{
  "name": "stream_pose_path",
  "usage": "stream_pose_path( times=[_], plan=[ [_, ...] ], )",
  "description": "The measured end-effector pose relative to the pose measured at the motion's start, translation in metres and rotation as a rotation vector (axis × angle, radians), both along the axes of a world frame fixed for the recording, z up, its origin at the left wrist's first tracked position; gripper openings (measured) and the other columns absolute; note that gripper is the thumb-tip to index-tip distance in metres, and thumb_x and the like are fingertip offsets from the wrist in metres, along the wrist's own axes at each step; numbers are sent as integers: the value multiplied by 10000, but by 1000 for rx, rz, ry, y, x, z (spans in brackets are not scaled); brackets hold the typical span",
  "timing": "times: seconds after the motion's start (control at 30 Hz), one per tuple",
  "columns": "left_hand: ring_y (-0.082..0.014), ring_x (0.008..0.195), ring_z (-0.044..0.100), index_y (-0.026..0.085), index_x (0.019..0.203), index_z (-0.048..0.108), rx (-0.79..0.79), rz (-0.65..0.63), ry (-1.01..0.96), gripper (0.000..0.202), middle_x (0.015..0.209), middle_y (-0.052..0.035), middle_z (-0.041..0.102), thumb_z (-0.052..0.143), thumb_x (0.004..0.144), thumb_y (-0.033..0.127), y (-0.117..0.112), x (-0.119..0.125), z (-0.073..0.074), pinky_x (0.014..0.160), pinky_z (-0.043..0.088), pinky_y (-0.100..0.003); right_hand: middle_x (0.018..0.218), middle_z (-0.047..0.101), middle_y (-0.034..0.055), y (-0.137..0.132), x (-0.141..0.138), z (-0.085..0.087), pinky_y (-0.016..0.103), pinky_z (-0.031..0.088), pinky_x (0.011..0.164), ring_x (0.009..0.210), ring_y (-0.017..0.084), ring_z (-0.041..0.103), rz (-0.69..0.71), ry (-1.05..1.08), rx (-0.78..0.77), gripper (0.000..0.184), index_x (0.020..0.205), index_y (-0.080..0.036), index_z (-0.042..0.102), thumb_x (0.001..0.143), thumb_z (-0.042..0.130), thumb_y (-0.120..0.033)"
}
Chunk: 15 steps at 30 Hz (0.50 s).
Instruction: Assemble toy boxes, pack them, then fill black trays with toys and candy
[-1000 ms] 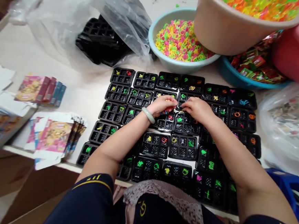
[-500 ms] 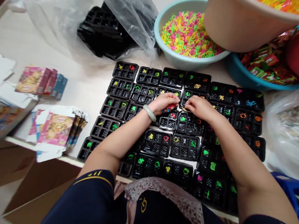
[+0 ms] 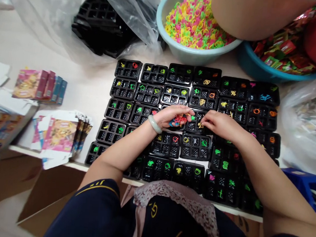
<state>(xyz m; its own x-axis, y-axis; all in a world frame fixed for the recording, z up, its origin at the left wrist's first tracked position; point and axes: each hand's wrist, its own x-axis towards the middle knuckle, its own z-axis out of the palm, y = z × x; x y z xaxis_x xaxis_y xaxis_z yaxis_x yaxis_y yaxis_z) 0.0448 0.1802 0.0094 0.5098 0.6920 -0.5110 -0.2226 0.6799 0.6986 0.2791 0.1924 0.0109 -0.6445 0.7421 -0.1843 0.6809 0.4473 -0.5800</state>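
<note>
My left hand (image 3: 174, 116), a pale bangle on its wrist, is cupped around a small heap of red and blue plastic pieces (image 3: 180, 120). Beside it, my right hand (image 3: 220, 123) has its fingertips pinched at a small yellow plastic piece (image 3: 200, 125), low over a compartment of a black tray (image 3: 191, 130). Around both hands lie rows of black compartment trays, many with green, yellow, red or orange pieces in some corners. One tray beyond my right hand has a yellow piece (image 3: 202, 102) in a near middle compartment. My left hand partly covers the tray under it.
A light blue basin (image 3: 177, 48) of colourful plastic rings stands at the back, overlapped by a beige tub (image 3: 237, 15). A teal basin (image 3: 263, 70) holds wrapped packets. Stacked black trays (image 3: 104, 30) lie under clear plastic. Printed boxes (image 3: 61, 132) are at left, a blue tape dispenser (image 3: 303, 184) at right.
Both hands have come nearer to me, from the second row of trays to the third. A yellow piece now shows in the second-row tray. The camera view has shifted slightly.
</note>
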Motion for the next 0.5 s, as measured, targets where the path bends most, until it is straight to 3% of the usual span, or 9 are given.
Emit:
stream_pose_path(
  times=[0.17, 0.33, 0.5],
  plan=[
    [-52, 461, 524, 101, 843, 659, -85, 18, -21, 196, 695, -51, 638, 597, 889, 282, -22, 18, -6, 400, 334, -159, 968, 624, 55, -30, -17, 9, 340, 486, 745, 856, 199, 602, -138, 298, 87, 149, 983, -229, 667, 890, 582, -309],
    [-55, 398, 466, 116, 738, 640, -110, 59, 26, 284, 538, -32, 553, 566, 916, 324, -44, 29, -5, 372, 272, -172, 943, 611, 55, -58, -28, 6, 360, 489, 759, 856, 208, 601, -225, 301, 138, 119, 968, -222, 658, 884, 599, -283],
    [-61, 367, 434, 113, 736, 654, -158, 8, 46, 343, 503, -50, 552, 516, 940, 351, -65, 34, 6, 355, 223, -181, 959, 617, 55, -79, -19, 5, 363, 480, 780, 896, 212, 588, -179, 342, 142, 97, 946, -231, 650, 888, 590, -281]
  ],
)
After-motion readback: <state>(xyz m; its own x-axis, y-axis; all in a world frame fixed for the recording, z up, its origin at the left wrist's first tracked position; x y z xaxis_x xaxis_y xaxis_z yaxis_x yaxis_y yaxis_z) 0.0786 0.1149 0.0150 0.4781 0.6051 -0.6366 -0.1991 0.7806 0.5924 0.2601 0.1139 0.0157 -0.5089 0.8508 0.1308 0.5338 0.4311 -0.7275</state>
